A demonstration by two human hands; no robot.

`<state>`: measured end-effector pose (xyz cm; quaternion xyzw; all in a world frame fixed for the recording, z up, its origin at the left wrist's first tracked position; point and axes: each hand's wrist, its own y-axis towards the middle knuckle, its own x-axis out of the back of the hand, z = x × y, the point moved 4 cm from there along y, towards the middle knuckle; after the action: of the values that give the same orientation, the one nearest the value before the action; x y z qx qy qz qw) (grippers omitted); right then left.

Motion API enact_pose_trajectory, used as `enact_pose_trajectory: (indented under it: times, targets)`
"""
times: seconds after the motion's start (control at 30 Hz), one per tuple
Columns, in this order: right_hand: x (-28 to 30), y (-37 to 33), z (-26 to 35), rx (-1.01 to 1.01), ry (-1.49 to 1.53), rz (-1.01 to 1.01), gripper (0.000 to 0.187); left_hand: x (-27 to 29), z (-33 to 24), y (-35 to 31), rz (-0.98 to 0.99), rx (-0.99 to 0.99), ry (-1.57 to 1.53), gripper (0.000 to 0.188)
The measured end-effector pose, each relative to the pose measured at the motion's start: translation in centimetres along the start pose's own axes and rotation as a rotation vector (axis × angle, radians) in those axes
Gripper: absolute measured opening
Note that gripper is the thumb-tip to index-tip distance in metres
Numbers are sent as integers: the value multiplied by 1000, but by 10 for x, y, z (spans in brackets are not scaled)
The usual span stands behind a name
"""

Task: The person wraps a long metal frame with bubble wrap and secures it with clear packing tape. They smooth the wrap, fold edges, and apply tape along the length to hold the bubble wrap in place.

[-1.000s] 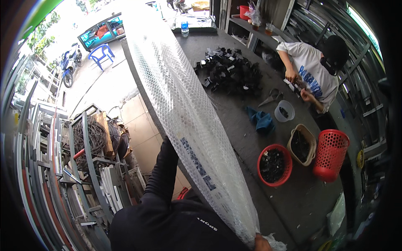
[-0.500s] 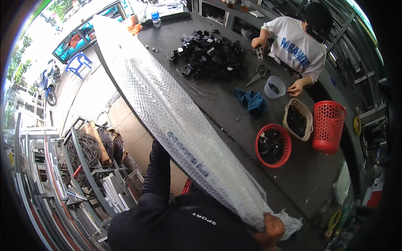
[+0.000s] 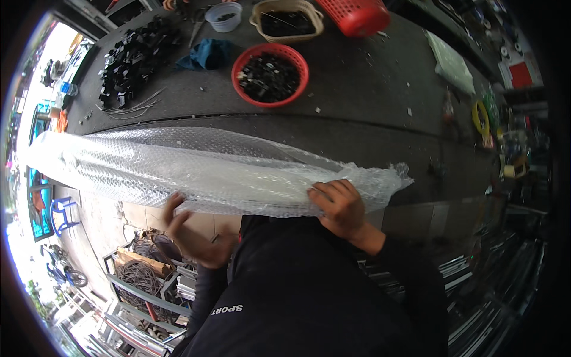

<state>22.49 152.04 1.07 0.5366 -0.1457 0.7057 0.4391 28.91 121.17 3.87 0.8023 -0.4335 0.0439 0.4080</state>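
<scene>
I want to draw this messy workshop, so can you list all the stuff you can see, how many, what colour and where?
Bubble-wrapped long bundle: one, clear white, across the middle, held in both hands.
Table: one, dark grey, upper half.
Round basket of small black parts: one, red, on the table.
Tan basket: one, beige, top edge.
Tall mesh basket: one, red, top edge.
Small bowl: one, pale, top.
Cloth: one, blue, left of the round basket.
Heap of black parts: one, black, table's left end.
Plastic chair: one, blue, far left.
Coiled wire: several, dark, lower left.
Left hand: under the bundle.
Right hand: gripping the bundle's end.
</scene>
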Motion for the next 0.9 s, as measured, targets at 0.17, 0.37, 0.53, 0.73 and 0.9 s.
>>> enact_pose_trajectory:
  times: [0.17, 0.37, 0.53, 0.73, 0.9]
  targets:
    - [-36, -47, 8, -66, -4, -24, 23, -95, -42, -20, 1054, -335, 124, 88]
    - [-85, -90, 22, -89, 28, -151, 41, -123, -16, -90, 1053, -455, 204, 67]
    - [-110, -101, 14, -102, -23, -221, 49, -120, -2, -105, 957, -522, 177, 81]
    - [-94, -88, 25, -181, -88, -15, 58, -123, 7, -105, 918, -540, 204, 93]
    - [-59, -81, 27, -176, -9, 17, 72, -129, 20, -114, 973, -433, 149, 102]
